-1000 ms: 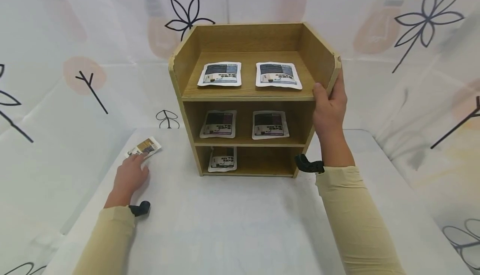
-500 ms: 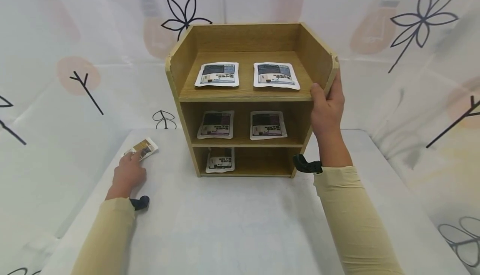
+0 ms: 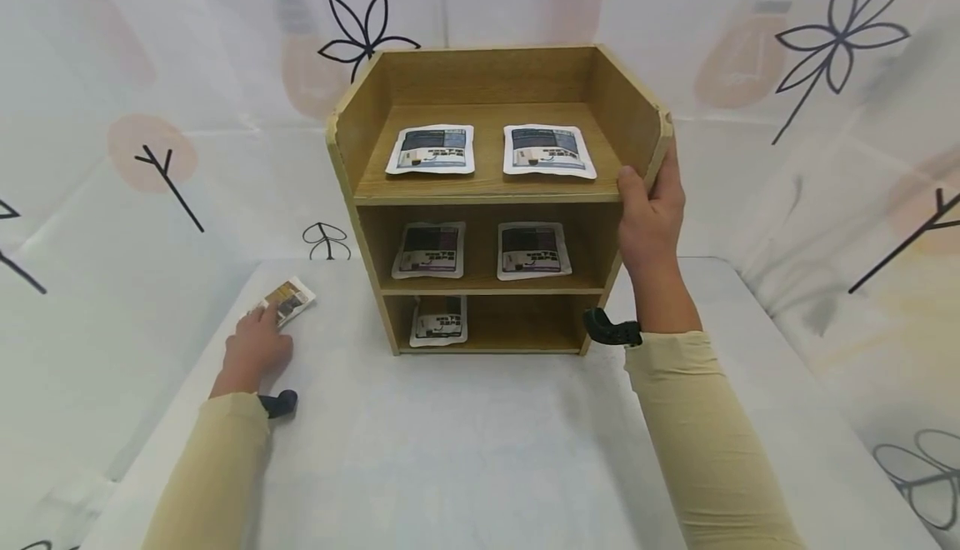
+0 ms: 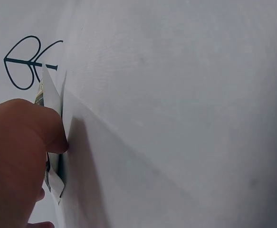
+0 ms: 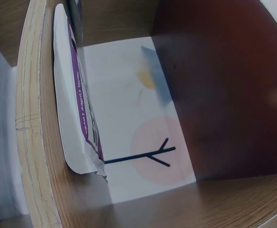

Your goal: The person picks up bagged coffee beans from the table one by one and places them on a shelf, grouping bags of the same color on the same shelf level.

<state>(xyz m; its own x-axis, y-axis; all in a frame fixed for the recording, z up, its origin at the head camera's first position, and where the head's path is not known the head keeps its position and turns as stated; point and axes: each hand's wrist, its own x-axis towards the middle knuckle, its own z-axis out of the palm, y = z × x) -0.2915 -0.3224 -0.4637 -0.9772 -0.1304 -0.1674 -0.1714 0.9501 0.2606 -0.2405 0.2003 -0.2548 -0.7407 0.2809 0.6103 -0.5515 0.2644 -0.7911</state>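
Note:
On the left of the table, my left hand [image 3: 255,346] pinches the near end of a white coffee sachet [image 3: 294,298] with a brown-gold label. The left wrist view has the sachet [image 4: 53,102] almost edge-on, its pale underside showing and a shadow beside it. Part of its label is hidden by my fingers. My right hand [image 3: 651,221] grips the right side panel of a small three-tier wooden shelf [image 3: 480,200], thumb on the front edge, fingers behind. Two blue-label sachets [image 3: 430,150] lie on the top tier, two purple-label sachets [image 3: 533,250] on the middle, and one brown-label sachet [image 3: 439,321] at bottom left.
The shelf stands toward the back of a white-covered table [image 3: 450,450]. Patterned cloth [image 3: 210,50] hangs behind it and on both sides. In the right wrist view, a purple-label sachet [image 5: 79,104] lies inside a compartment near a wooden board edge [image 5: 29,118].
The head view has shifted slightly, so the scene sits a little further left. My left hand has edged forward over the sachet. My right hand keeps its hold on the shelf.

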